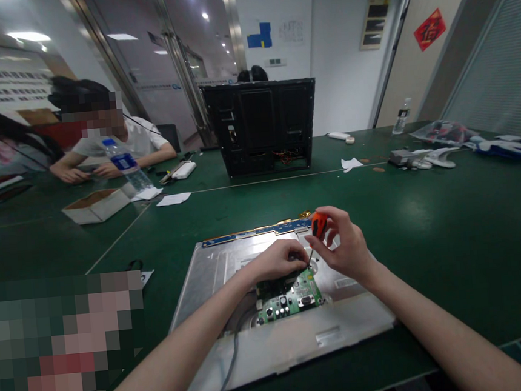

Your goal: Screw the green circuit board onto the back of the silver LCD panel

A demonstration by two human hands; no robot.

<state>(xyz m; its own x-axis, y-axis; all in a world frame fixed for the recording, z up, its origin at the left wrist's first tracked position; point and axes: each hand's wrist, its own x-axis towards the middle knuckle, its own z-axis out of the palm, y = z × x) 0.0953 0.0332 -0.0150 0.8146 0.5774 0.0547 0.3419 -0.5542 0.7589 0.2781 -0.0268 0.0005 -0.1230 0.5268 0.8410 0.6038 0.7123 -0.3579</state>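
The right hand (345,249) pinches a small screwdriver (316,234) with an orange handle, fingers closed around the top so the thin shaft points down at the green circuit board (290,299); held up high like that, it looks easy to twirl with the fingertips; the left hand (277,259) is curled and pressed down on the board right beside the tip, most likely to keep the board from sliding, though I cannot tell if it grips anything under the fingers; the board is little and green with tiny black parts and silver plugs, and it sits in the middle of a big flat silver metal panel (212,272); the panel lies flat on the green table (450,233) close to the person, so both arms can reach it; a grey cable (232,362) runs off the near edge; farther back stands a black frame (261,125), and other people sit at the far left near a water bottle (125,165) and a cardboard box (97,205).
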